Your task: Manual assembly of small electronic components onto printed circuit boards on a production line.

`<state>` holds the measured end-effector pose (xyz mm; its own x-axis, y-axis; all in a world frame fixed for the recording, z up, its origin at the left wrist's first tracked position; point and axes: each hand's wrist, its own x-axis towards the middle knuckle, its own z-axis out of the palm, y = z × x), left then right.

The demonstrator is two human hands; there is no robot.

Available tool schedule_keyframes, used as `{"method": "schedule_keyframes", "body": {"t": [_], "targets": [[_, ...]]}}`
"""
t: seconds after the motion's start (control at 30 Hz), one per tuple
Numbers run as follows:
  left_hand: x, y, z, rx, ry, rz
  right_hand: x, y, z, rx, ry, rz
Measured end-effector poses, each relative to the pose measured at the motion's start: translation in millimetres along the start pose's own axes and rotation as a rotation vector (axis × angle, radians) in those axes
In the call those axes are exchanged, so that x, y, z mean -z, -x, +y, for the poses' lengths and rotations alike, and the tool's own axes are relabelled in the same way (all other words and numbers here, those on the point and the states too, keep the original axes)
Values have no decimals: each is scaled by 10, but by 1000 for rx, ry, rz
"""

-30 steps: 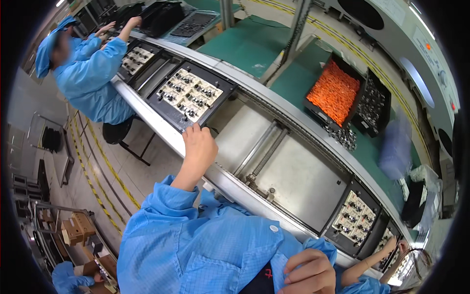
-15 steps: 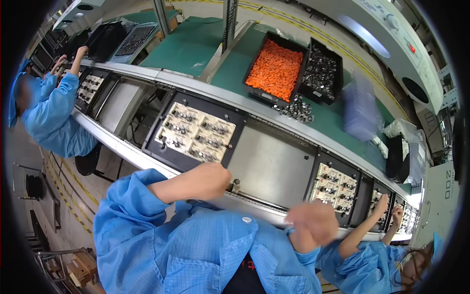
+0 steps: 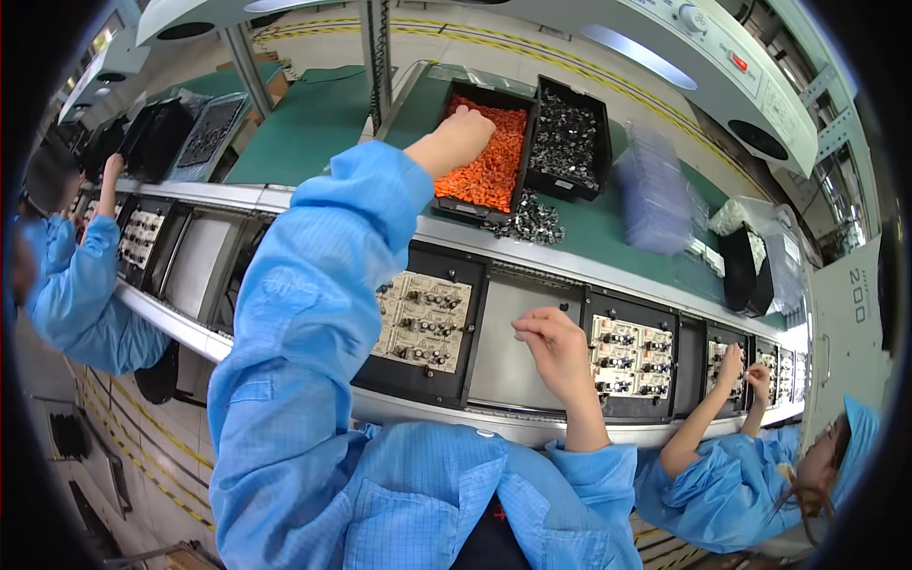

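My left hand reaches over the black bin of small orange parts, its fingers curled together at the heap. Whatever they pinch is hidden. My right hand hovers above a bare metal plate on the line, thumb and fingertips pressed together; anything between them is too small to make out. Left of that plate, a black carrier holds a cream circuit board panel fitted with small dark components. My left sleeve covers part of it. Right of my right hand sits another populated board panel.
A bin of small black parts stands beside the orange one, with loose metallic parts before it. Clear plastic trays are stacked farther right. Co-workers work at both sides. A white lamp housing hangs overhead.
My left hand has gone from the near edge of the line forward to the orange parts. My right hand has risen and moved forward over the metal plate. The view has shifted.
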<state>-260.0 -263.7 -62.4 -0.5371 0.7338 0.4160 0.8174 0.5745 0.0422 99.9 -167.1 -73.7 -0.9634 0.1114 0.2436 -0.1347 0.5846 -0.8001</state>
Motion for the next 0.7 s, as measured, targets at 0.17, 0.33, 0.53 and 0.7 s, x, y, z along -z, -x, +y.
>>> {"method": "schedule_keyframes", "body": {"t": [0.17, 0.33, 0.53, 0.7], "targets": [[-2, -229, 80, -41, 18, -214, -204, -338, 167, 54, 171, -69], [-80, -110, -26, 58, 158, -27, -469, -573, 277, 117, 202, -100], [-144, -21, -108, 123, 209, 74, -583, -664, 304, 59, 241, -150], [-164, 0, -98, 169, 274, 179, -588, -691, 263, 87, 290, -145]]}}
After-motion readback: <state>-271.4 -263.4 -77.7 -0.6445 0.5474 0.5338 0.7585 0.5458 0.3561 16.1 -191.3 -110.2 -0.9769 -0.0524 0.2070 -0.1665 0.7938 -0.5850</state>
